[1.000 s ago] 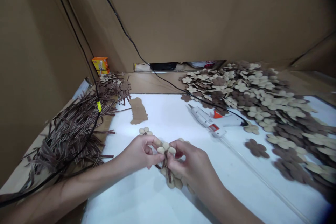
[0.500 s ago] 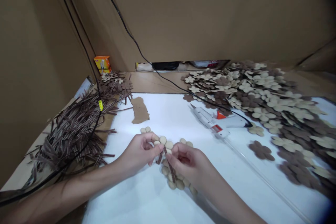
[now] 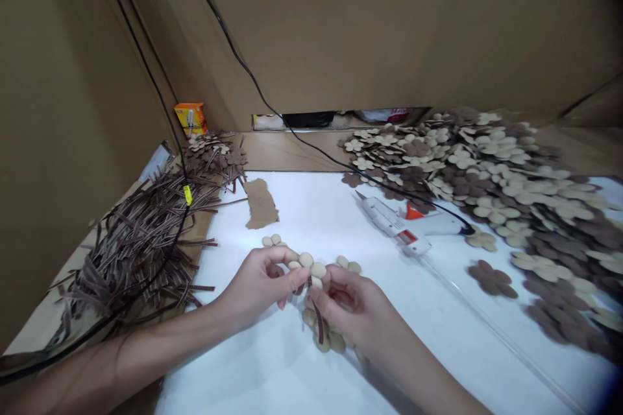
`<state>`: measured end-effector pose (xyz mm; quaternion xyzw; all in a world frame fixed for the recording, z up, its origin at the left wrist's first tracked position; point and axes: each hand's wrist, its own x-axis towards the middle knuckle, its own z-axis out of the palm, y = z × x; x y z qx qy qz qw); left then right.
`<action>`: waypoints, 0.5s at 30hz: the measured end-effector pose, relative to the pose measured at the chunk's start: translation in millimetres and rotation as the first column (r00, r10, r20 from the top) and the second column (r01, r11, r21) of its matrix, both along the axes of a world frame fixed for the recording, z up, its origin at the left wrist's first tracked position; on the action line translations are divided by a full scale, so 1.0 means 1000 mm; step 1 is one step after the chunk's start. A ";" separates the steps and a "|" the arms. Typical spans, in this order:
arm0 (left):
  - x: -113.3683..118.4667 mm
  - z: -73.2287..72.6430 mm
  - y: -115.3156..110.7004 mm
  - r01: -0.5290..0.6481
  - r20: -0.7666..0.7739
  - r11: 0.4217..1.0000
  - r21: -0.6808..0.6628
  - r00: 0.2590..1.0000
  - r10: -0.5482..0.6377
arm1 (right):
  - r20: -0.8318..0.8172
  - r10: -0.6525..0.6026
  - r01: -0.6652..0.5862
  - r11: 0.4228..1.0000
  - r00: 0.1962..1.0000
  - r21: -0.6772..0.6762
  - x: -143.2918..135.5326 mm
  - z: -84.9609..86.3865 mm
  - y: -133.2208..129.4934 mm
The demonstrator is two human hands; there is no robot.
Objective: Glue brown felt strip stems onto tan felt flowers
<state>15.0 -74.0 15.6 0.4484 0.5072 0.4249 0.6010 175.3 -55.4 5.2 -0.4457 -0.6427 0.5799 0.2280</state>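
Between my two hands is a beige fabric flower (image 3: 306, 260) with a dark brown stitched ribbon (image 3: 318, 324) hanging down from it. My left hand (image 3: 267, 277) pinches the flower's left side, its thumb over the ribbon's upper end. My right hand (image 3: 348, 298) is closed on the right side, thumb and fingers at the petals. Below the held flower, more beige flowers (image 3: 335, 342) lie on the white board, partly hidden by my right hand. Other beige flowers (image 3: 272, 240) lie just beyond my left hand, and another flower (image 3: 349, 264) beyond my right.
A white glue gun (image 3: 394, 224) with a clear glue stick (image 3: 487, 321) lies at right, its black cable (image 3: 311, 148) crossing the board. Flower cutouts (image 3: 496, 175) are heaped at far right. Ribbon strips (image 3: 141, 240) pile up at left, near an orange box (image 3: 191, 118). A cardboard scrap (image 3: 261, 203) lies between.
My left thumb has shifted slightly over the ribbon, and the short left ribbon end is now mostly covered. The whole view has moved a little; both hands keep hold of the flower.
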 end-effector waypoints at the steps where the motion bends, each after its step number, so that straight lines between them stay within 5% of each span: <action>1: 0.000 0.002 0.000 -0.025 0.006 1.000 0.000 1.000 0.025 | 0.020 0.000 -0.001 1.000 1.000 0.015 -0.001 0.000 -0.001; 6: 0.001 0.006 0.000 -0.081 0.054 0.995 -0.052 0.995 0.084 | 0.146 0.035 -0.045 0.997 0.989 0.066 -0.005 0.000 -0.004; 15: 0.001 0.005 0.000 -0.097 0.026 0.989 -0.108 0.995 0.101 | 0.052 0.072 -0.067 0.994 0.996 -0.091 -0.003 0.004 -0.002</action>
